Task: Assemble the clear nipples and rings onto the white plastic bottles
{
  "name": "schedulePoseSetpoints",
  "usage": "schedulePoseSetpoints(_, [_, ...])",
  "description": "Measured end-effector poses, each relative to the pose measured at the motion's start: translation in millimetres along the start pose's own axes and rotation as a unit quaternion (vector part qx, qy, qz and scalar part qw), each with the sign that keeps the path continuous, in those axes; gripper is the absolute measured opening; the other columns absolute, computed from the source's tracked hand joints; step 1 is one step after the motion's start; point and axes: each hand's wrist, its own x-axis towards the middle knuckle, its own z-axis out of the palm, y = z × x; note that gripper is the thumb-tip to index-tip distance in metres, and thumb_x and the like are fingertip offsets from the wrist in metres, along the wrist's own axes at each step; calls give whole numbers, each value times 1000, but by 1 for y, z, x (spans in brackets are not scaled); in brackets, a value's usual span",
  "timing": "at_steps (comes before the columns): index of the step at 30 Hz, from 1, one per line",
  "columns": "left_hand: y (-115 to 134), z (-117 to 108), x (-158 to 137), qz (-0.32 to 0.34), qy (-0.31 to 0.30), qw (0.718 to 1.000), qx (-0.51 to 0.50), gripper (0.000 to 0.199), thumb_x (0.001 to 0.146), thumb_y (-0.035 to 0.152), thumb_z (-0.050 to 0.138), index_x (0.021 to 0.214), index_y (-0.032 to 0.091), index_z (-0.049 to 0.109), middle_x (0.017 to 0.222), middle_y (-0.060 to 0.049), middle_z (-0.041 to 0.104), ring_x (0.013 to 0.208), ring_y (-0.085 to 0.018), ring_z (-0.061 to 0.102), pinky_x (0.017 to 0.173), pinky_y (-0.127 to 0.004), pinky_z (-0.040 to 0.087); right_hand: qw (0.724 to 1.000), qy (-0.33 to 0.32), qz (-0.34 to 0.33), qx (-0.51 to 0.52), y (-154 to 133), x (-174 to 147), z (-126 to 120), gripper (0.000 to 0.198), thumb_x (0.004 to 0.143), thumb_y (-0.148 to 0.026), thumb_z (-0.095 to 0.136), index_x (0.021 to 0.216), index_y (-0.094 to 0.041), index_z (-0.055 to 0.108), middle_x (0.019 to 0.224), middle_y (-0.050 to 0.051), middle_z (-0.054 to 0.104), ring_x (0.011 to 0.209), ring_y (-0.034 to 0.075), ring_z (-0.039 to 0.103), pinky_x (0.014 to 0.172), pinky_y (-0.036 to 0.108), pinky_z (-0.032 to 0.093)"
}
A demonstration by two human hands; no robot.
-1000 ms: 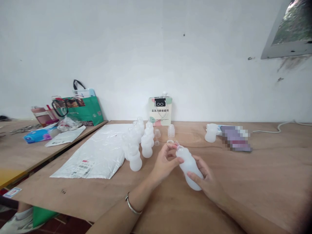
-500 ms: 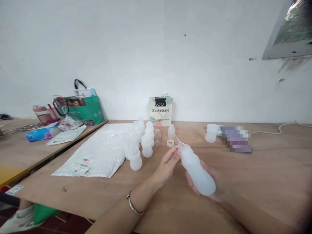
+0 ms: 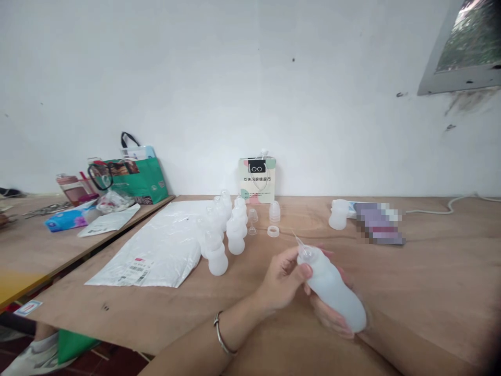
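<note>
A frosted white baby bottle (image 3: 340, 298) lies tilted in both my hands, its top pointing up and left. My right hand (image 3: 329, 317) wraps round the body from below and behind. At the top end, my left hand (image 3: 282, 279) is closed, thumb pressed on the neck below a clear tip (image 3: 307, 254). A thin clear strand (image 3: 296, 237) sticks up from that tip. Beyond my hands, a white ring (image 3: 273, 231) lies on the table near a clear ribbed cap (image 3: 274, 211) and a small clear teat-shaped piece (image 3: 252, 215).
Several similar bottles (image 3: 218, 261) stand in rows on the left, beside a white plastic mailer (image 3: 156, 250). Another bottle-like body (image 3: 338, 215) is at the right, next to a blurred purple object (image 3: 378, 224). A paper bag (image 3: 257, 183) stands against the wall.
Both hands and the bottle have moved right and slightly nearer to me. My left thumb now lies on the bottle's neck instead of pinching at its tip.
</note>
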Motion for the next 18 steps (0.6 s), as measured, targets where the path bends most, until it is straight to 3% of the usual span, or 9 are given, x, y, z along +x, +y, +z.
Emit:
schedulePoseSetpoints(3, [-9, -13, 12, 14, 35, 999, 23, 69, 81, 64, 19, 123, 18, 48, 116, -12, 57, 82, -17, 58, 71, -30, 45, 988, 94, -113, -44, -11, 3, 7, 56, 73, -69, 38, 87, -18, 57, 58, 4, 60, 47, 13, 53, 45, 24, 38])
schedulePoseSetpoints(6, [-14, -41, 41, 58, 151, 977, 138, 55, 90, 49, 10, 127, 21, 39, 127, -8, 49, 114, -20, 47, 93, -36, 38, 962, 201, -175, -62, -21, 6, 16, 32, 81, -49, 48, 90, -19, 56, 80, 7, 64, 69, 16, 58, 56, 25, 41])
schedulePoseSetpoints(8, [-14, -64, 68, 41, 203, 912, 354, 41, 92, 33, 21, 127, 19, 37, 129, -9, 46, 119, -20, 42, 98, -37, 34, 950, 246, -185, -57, -24, 7, 18, 27, 80, -42, 52, 99, -21, 53, 87, 6, 63, 76, 18, 59, 58, 27, 42])
schedulePoseSetpoints(10, [-14, -86, 97, -67, 187, 770, 607, 37, 90, 18, 28, 124, 12, 41, 126, -14, 48, 118, -22, 42, 99, -39, 32, 944, 266, -187, -56, -25, 8, 17, 31, 79, -40, 55, 104, -22, 49, 91, 5, 63, 77, 19, 59, 58, 27, 43])
schedulePoseSetpoints(12, [-18, -103, 122, -108, 180, 730, 651, 33, 84, 9, 40, 115, 2, 48, 120, -23, 50, 119, -30, 39, 98, -47, 30, 942, 273, -185, -59, -23, 9, 15, 32, 78, -41, 56, 102, -22, 47, 88, 5, 63, 73, 18, 59, 56, 27, 43])
schedulePoseSetpoints(14, [-25, -115, 139, -132, 171, 714, 666, 29, 82, 11, 47, 109, 1, 51, 116, -23, 51, 116, -31, 42, 95, -49, 33, 943, 270, -184, -61, -21, 9, 13, 31, 78, -41, 56, 100, -22, 46, 81, 3, 62, 66, 15, 58, 54, 26, 42])
schedulePoseSetpoints(17, [-40, -122, 148, -154, 134, 706, 679, 32, 84, 27, 50, 112, 11, 50, 113, -12, 53, 102, -22, 53, 85, -43, 45, 946, 252, -192, -62, -20, 7, 12, 37, 79, -40, 55, 108, -24, 40, 75, 1, 62, 60, 14, 56, 53, 25, 41])
schedulePoseSetpoints(18, [-44, -122, 147, -146, 119, 720, 668, 33, 84, 31, 50, 112, 13, 50, 112, -9, 53, 98, -20, 54, 82, -41, 47, 947, 247, -195, -62, -20, 7, 12, 40, 79, -40, 55, 112, -25, 37, 75, 1, 62, 59, 14, 56, 53, 26, 41])
